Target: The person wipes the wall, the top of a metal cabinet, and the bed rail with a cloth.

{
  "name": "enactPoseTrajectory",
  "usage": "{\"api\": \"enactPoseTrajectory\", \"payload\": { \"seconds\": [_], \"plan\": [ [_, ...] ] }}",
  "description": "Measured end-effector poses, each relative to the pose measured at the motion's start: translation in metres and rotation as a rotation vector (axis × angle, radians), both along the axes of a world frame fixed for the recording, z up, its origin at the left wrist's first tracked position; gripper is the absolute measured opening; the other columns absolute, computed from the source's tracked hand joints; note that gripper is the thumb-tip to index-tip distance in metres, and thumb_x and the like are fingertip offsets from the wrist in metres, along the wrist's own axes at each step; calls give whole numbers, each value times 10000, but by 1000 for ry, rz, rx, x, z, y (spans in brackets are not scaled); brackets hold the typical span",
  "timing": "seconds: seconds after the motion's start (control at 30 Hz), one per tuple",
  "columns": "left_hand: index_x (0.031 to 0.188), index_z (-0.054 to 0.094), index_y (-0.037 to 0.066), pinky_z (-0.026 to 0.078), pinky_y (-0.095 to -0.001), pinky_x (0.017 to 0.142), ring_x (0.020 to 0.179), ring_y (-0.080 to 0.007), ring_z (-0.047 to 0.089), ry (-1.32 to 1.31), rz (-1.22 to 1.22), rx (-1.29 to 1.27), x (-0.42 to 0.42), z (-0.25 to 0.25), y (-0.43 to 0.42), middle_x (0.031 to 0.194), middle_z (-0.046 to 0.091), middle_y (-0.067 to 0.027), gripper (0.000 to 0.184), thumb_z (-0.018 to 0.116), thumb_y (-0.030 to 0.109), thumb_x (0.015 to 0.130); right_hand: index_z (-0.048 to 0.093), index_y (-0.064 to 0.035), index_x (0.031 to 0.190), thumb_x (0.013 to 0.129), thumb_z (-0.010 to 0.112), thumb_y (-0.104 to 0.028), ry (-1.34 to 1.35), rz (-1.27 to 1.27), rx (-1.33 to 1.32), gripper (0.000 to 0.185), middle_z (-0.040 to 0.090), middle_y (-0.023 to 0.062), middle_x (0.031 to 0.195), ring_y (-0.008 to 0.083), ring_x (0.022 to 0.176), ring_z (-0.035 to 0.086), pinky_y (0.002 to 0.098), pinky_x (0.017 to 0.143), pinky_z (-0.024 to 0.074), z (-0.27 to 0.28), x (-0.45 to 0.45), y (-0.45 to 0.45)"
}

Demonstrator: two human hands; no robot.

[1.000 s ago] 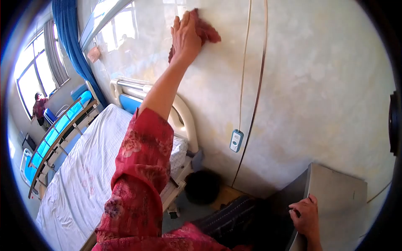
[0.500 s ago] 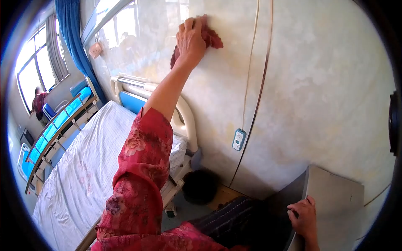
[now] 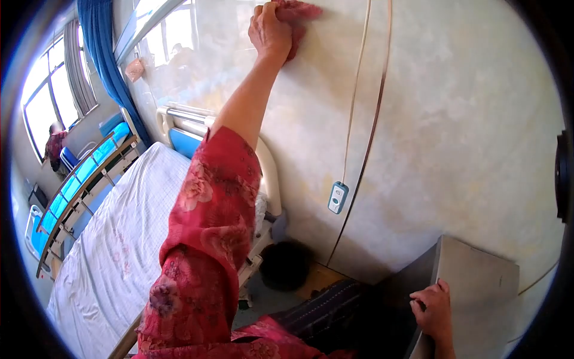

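High on the wall, my left hand presses a red cloth against the glossy surface. Its fingers are bent over the cloth, which sticks out to the right of the hand and below it. A red flowered sleeve covers most of that arm. At the lower right, my right hand rests on the top edge of a grey metal cabinet, with its fingers curled over the edge.
A bed with a white sheet stands at left, its cream headboard by the wall. A call button hangs on a cord. A dark bin sits on the floor. Another person is near the far window.
My left hand has moved up the wall with the cloth, which now reaches the top of the view. My right hand has stayed on the cabinet edge.
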State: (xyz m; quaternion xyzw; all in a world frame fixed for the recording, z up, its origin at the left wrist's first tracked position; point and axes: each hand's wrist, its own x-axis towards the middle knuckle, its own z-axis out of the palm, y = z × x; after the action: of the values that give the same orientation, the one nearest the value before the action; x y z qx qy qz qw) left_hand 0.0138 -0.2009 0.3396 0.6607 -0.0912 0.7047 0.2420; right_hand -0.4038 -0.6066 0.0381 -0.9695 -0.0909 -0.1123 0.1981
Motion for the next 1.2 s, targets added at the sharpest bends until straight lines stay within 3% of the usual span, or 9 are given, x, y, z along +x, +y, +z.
{"api": "enactPoseTrajectory", "payload": {
  "seconds": [0.33,0.5,0.63,0.7,0.83,0.97,1.07,1.17,1.2],
  "plan": [
    [1058,703,125,512,-467,881,1034,-364,640,177,-112,258,-26,-74,16,1053,686,-117,348,580,-26,770,764,-79,920,764,798,-66,-52,-31,-5,160,729,124,899,280,944,679,538,1144,329,-9,0,-4],
    [1096,734,91,496,-478,935,1090,-397,634,213,-177,140,-35,-27,28,1094,689,-165,383,567,-16,768,758,-71,921,778,780,-70,-39,14,-6,145,722,130,885,291,940,672,532,1138,331,-9,5,-6],
    [1141,698,125,508,-473,941,1096,-390,631,108,-111,-24,-11,-6,-2,1170,672,-133,284,632,119,865,754,-68,915,764,777,-75,-18,31,39,153,716,130,866,298,932,667,531,1119,343,-3,4,-2],
    [1087,649,134,498,-473,896,1053,-372,600,-3,-69,-11,-11,-27,-25,1107,643,-115,249,626,78,845,745,-76,901,758,764,-61,-48,35,33,145,706,115,850,297,909,659,523,1110,351,-4,4,1],
    [1038,655,94,502,-463,850,996,-383,599,-138,-226,180,-19,-94,-36,1058,647,-136,314,587,-32,759,733,-80,877,749,744,-44,-110,18,36,133,692,104,826,299,869,648,516,1098,359,-11,1,1],
    [1015,635,59,504,-465,832,970,-404,589,27,-349,292,-43,-182,-33,1030,641,-151,385,575,-106,672,755,-62,890,760,761,-68,2,-1,21,130,719,126,860,301,927,661,511,1110,359,-1,0,4],
    [1012,633,63,509,-463,828,972,-401,589,126,-429,368,-55,-241,-19,1032,643,-143,370,606,-83,673,755,-51,881,761,757,-62,-25,-11,15,120,721,137,868,305,914,663,516,1116,358,-2,0,3],
    [1047,641,113,519,-439,842,971,-371,594,312,-520,498,-63,-284,0,1044,640,-116,467,733,13,600,756,-43,889,764,752,-53,3,1,39,126,716,141,860,308,902,662,513,1117,361,0,1,1],
    [1044,648,105,522,-444,846,992,-371,602,490,-482,603,-68,-295,7,1053,649,-117,438,718,13,622,745,-57,874,765,743,-49,-63,5,27,109,703,123,839,300,886,657,497,1102,378,-2,0,1]
  ]
}}
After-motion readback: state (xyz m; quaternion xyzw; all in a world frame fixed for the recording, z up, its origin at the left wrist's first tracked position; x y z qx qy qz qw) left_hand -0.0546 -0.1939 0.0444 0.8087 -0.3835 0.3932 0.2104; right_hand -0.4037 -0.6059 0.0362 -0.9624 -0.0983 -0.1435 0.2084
